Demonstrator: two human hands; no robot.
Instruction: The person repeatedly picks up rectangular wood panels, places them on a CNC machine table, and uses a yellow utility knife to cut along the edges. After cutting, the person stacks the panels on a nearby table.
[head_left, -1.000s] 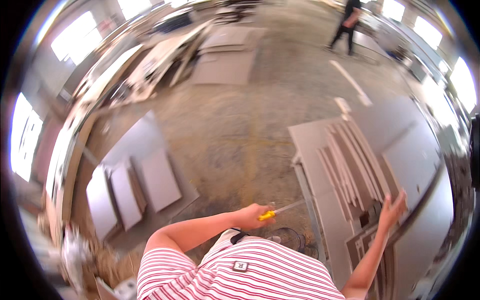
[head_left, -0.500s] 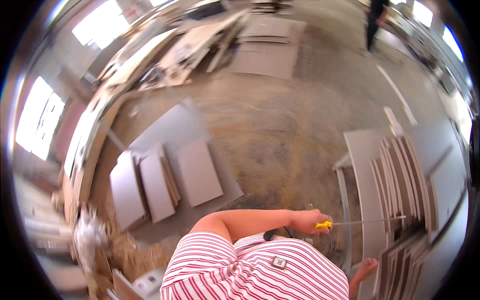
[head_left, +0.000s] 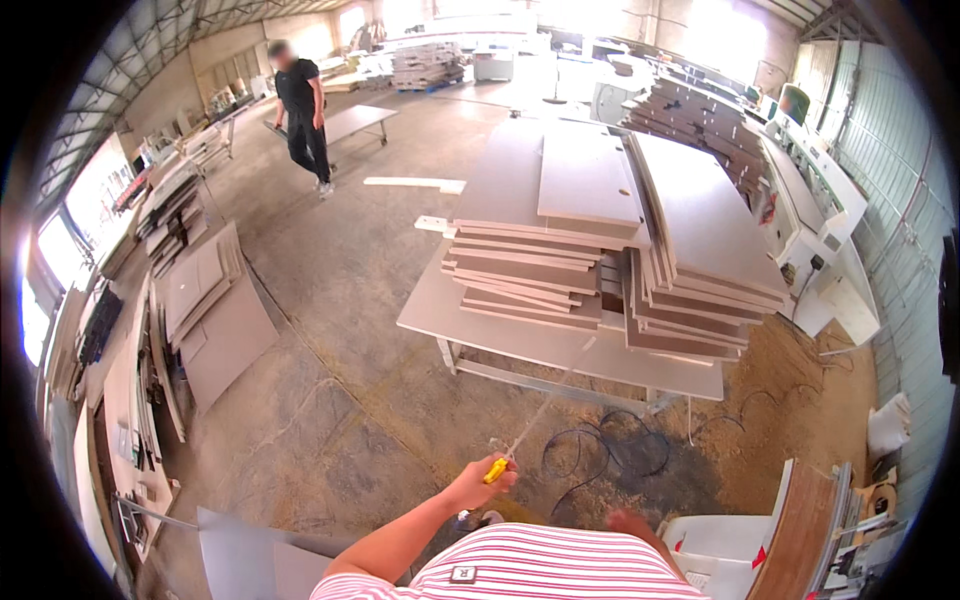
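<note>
My left hand [head_left: 482, 488] is closed around a yellow-cased tool that looks like a tape measure [head_left: 496, 470]. A long thin strip reaches from it, with its pale tip in front of the near edge of the panel-laden table [head_left: 680, 378]. At the right side of my striped shirt, my right hand [head_left: 630, 522] is low and smeared by motion. Its fingers cannot be made out. Stacked on the table are flat grey-brown panels [head_left: 590, 180] in a left pile and further panels [head_left: 705, 205] in a right pile.
Black cable [head_left: 610, 440] lies coiled on the dusty floor before the table. A white machine [head_left: 715, 545] stands close at my lower right. More boards [head_left: 225, 300] lie at the left. A person in black [head_left: 300, 110] stands far left, near another table [head_left: 355, 122].
My view has swung right and up, bringing the panel table to the centre. My left hand still holds the yellow tool, its strip now pointing forward rather than rightward.
</note>
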